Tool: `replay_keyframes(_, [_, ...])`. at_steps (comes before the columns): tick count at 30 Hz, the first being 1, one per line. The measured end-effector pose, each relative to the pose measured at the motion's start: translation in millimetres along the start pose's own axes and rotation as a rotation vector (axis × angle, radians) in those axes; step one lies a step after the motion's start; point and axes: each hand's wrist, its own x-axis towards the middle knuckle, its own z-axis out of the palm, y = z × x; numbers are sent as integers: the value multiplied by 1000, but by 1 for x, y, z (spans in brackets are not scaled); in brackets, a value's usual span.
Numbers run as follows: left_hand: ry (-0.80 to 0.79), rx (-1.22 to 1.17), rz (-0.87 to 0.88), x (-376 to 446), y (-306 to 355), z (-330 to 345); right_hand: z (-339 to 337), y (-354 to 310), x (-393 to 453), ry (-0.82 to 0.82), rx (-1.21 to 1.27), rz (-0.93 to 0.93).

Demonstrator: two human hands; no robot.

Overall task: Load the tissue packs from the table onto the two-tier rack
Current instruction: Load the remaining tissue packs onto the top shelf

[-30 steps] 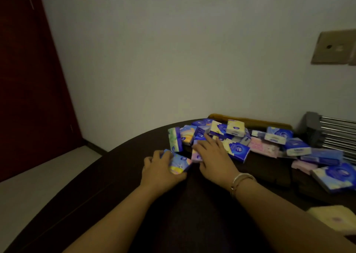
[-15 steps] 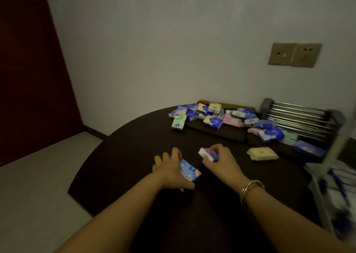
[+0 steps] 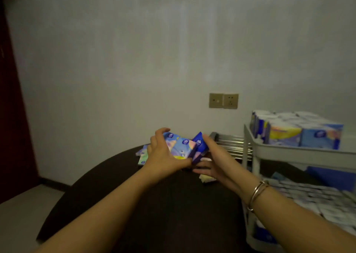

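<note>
The left hand [image 3: 163, 156] is gripping a light-blue patterned tissue pack [image 3: 180, 146], fingers curled over its top edge and thumb under its lower edge, holding it up above the counter [image 3: 154, 204]. The pack's broad printed face is tilting toward the camera and its long axis is running left to right, dipping slightly to the right. The right hand [image 3: 213, 160] is holding a dark-blue tissue pack [image 3: 199, 143] just beside it, pressed against the first pack's right end; this one is standing steeper, its long axis running from upper left to lower right with one corner pointing up. The right grip is partly hidden: fingers are lying along the pack's far side, but the thumb hold is hard to make out.

Behind the hands, more loose packs [image 3: 143, 154] are lying on the counter's far edge, mostly covered by the left hand. A pale pack [image 3: 207, 178] is peeking out below the right palm. The whole view is blurred.

On the right, the two-tier rack [image 3: 289, 152] is standing beside the counter, its upper tier carrying upright packs [image 3: 300, 131] in rows; the lower tier is cut off by the frame edge and smeared. A metal slatted rack [image 3: 231, 145] is showing between the hands and the tiered one.

The counter is dark and round, set against a plain pale wall with a double socket plate [image 3: 223, 100]; a dark red door [image 3: 11, 118] is filling the left edge. A bangle [image 3: 256, 195] is circling the right wrist.
</note>
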Motion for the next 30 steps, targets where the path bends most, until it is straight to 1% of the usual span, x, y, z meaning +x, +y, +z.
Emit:
replay_keyframes(2, [7,3,88,8,28,-5,-5,-39,-19,-1,-61,-83])
replay_keyframes(6, [4,-34,240,21,87,-5,-23,-99,-51,78,-372,-306])
replay_keyframes(8, [-9,-10,306,26,117,-1,-39,-121,-67,103,-445,-349])
replay_keyframes(9, [-46,0,319,30,131,2,-50,-131,-73,112,-456,-354])
replay_keyframes(11, [-198,-70,281,37,155,11,-76,-146,-84,157,-464,-344])
replay_keyframes(13, [-326,-286,236,42,177,26,-110,-156,-93,229,-446,-341])
replay_keyframes(16, [-365,-586,117,43,207,54,-165,-163,-108,327,-431,-348])
replay_keyframes(18, [-418,-771,1,39,226,70,-199,-164,-118,337,-437,-321])
replay_keyframes(19, [-449,-842,-21,38,231,77,-213,-164,-122,342,-449,-302])
replay_keyframes(21, [-480,-897,-17,36,239,90,-234,-167,-130,366,-467,-292])
replay_keyframes(23, [-499,-896,-4,37,244,99,-250,-172,-134,385,-456,-308])
replay_keyframes(27, [-547,-865,17,36,249,106,-264,-174,-137,333,-548,-278])
replay_keyframes(30, [-523,-822,35,34,247,109,-269,-171,-135,323,-583,-244])
